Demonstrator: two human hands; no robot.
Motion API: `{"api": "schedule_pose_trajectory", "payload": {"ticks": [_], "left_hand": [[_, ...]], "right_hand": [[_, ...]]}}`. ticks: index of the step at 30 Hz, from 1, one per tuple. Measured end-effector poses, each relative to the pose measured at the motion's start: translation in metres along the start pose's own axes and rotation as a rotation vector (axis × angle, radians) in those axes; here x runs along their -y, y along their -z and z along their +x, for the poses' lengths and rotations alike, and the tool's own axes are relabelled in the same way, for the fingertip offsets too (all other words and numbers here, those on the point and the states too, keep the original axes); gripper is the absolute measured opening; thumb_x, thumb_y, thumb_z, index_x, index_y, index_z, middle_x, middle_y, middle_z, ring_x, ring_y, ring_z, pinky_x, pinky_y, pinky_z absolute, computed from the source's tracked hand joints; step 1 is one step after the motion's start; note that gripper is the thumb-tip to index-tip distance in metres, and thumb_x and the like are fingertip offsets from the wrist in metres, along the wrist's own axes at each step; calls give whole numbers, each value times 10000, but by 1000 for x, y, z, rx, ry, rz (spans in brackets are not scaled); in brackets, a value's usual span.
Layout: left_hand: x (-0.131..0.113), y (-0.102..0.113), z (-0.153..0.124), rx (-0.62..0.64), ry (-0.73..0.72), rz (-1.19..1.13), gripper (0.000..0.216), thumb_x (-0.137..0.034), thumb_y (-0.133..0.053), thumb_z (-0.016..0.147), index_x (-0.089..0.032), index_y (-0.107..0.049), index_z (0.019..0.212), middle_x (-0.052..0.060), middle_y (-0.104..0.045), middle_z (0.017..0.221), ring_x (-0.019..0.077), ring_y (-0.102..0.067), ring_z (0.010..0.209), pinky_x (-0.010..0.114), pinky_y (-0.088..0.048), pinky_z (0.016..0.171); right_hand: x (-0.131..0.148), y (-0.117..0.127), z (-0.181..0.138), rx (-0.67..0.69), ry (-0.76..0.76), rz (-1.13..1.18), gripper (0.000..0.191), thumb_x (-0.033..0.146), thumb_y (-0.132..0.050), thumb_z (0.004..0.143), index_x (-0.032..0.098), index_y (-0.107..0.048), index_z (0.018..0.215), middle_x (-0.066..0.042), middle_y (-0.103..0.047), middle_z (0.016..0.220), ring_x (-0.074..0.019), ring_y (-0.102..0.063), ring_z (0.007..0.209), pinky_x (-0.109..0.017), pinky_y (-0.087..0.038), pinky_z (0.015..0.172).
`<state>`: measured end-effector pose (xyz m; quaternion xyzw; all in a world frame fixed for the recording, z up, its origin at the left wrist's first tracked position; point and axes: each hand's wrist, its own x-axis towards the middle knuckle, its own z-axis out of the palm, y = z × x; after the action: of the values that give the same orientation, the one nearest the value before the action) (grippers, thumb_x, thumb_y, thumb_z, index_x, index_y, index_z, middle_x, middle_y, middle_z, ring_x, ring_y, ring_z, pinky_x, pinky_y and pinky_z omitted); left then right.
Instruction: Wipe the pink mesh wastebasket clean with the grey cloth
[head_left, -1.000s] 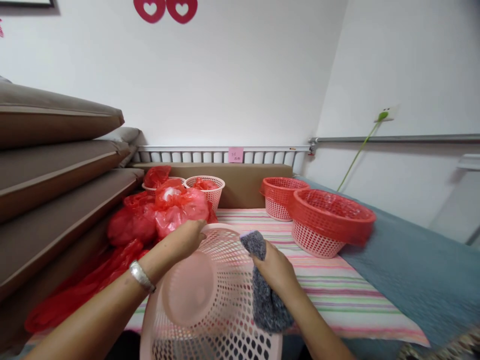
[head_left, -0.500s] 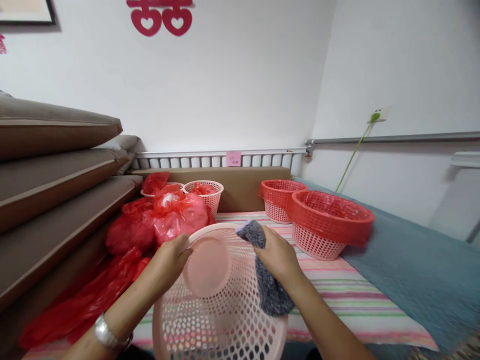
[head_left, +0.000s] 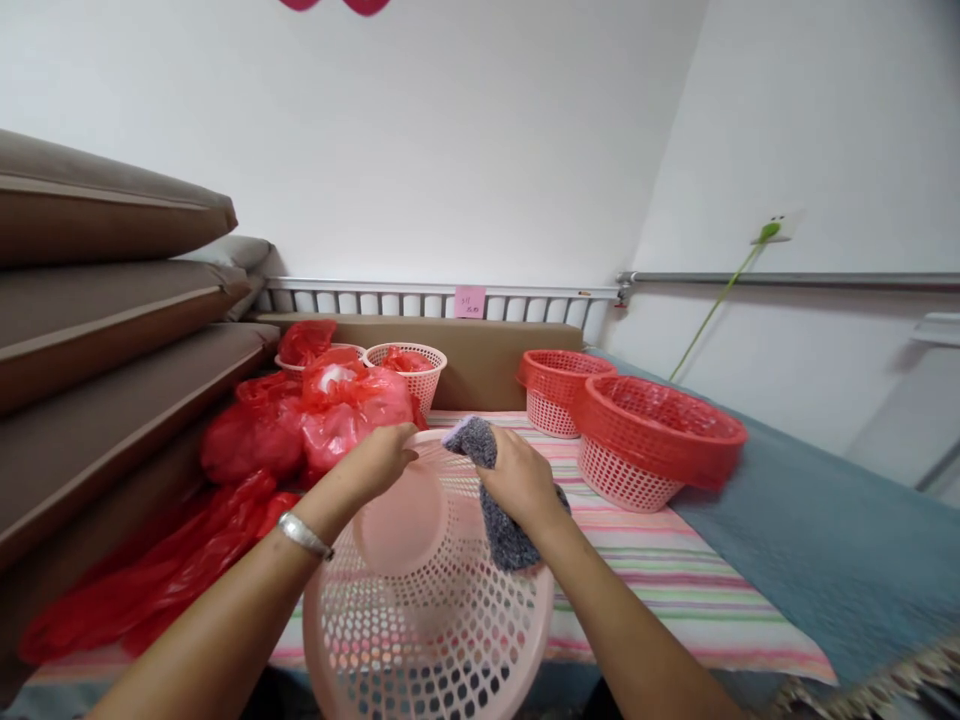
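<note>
A pale pink plastic basket with a perforated wall is tilted in front of me, its mouth facing me and its round solid bottom showing inside. My left hand is closed on the far rim. A dark grey cloth with a light edge is gripped in my right hand, which presses it over the same rim, a little to the right of my left hand. The rest of the cloth hangs down against the basket's wall. My fingertips are partly hidden behind the rim and the cloth.
Two baskets lined with red plastic, a larger one and a smaller one, stand to the right on a striped cloth. Filled red bags and a small basket sit at the back left. Stacked cushions rise at the left.
My view has tipped downward. My hands and the basket rim have shifted slightly left and up in the picture, and the cloth has moved along with my right hand.
</note>
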<state>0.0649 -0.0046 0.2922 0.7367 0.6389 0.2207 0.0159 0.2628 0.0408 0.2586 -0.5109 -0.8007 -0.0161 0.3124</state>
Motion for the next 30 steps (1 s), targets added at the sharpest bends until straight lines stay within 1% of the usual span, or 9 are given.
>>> {"api": "schedule_pose_trajectory", "payload": {"ticks": [4, 8, 13, 15, 17, 21, 23, 27, 30], "left_hand": [[1, -1, 1, 8, 7, -26, 105, -187, -513, 809, -164, -609, 847, 82, -717, 866, 212, -653, 774, 292, -440, 674], [6, -2, 1, -5, 41, -37, 110, -202, -502, 830, -157, -597, 860, 89, -713, 885, 209, -653, 800, 287, -443, 691], [19, -1, -5, -35, 134, -24, 97, -212, -492, 847, -161, -574, 857, 95, -707, 879, 212, -656, 809, 285, -444, 697], [19, -2, -14, -43, 158, -18, 99, -213, -476, 857, -167, -563, 850, 98, -709, 883, 212, -659, 819, 284, -443, 710], [16, -4, -26, -52, 176, -7, 111, -208, -449, 869, -170, -553, 870, 109, -712, 903, 226, -665, 846, 294, -439, 721], [7, -2, -49, -72, 240, 32, 163, -226, -422, 875, -164, -533, 978, 151, -716, 924, 308, -675, 890, 354, -437, 704], [5, 4, -54, -51, 237, 34, 163, -240, -454, 861, -167, -542, 978, 143, -722, 917, 304, -680, 874, 352, -445, 697], [-1, 14, -46, 34, 121, 15, 116, -218, -510, 825, -163, -591, 887, 125, -721, 948, 259, -669, 882, 323, -463, 743], [-10, 13, -30, 48, 54, 11, 150, -172, -503, 807, -138, -612, 904, 152, -714, 981, 276, -658, 908, 348, -462, 781]], "right_hand": [[-5, -10, -4, -38, -60, -32, 318, 322, -572, 811, 203, -523, 1102, -76, -633, 1061, -232, -571, 1000, -290, -375, 757], [-16, -16, -15, -35, -160, -50, 394, 304, -551, 819, 174, -487, 1185, -103, -624, 1094, -242, -568, 1040, -297, -386, 775], [-42, -26, -40, 110, -363, 88, 367, 365, -498, 841, 176, -514, 1156, -116, -655, 1079, -254, -617, 991, -301, -413, 741], [-51, -30, -49, 146, -404, 141, 366, 356, -496, 835, 187, -514, 1159, -111, -673, 1051, -256, -635, 958, -303, -420, 729], [-57, -33, -56, 139, -413, 168, 374, 326, -501, 824, 194, -509, 1173, -104, -684, 1033, -254, -642, 947, -301, -424, 724], [-57, -32, -58, 94, -379, 191, 331, 311, -518, 810, 209, -536, 1124, -79, -693, 992, -243, -646, 912, -285, -422, 709], [-51, -27, -53, 57, -329, 208, 308, 283, -532, 795, 215, -543, 1095, -65, -688, 994, -233, -637, 917, -274, -415, 720], [-27, -7, -37, -27, -101, 184, 330, 205, -557, 748, 222, -547, 1077, -43, -665, 1024, -213, -601, 967, -258, -389, 761], [-9, 6, -18, -1, 68, 137, 293, 179, -549, 749, 218, -567, 1039, -39, -660, 1011, -205, -588, 970, -255, -372, 772]]}}
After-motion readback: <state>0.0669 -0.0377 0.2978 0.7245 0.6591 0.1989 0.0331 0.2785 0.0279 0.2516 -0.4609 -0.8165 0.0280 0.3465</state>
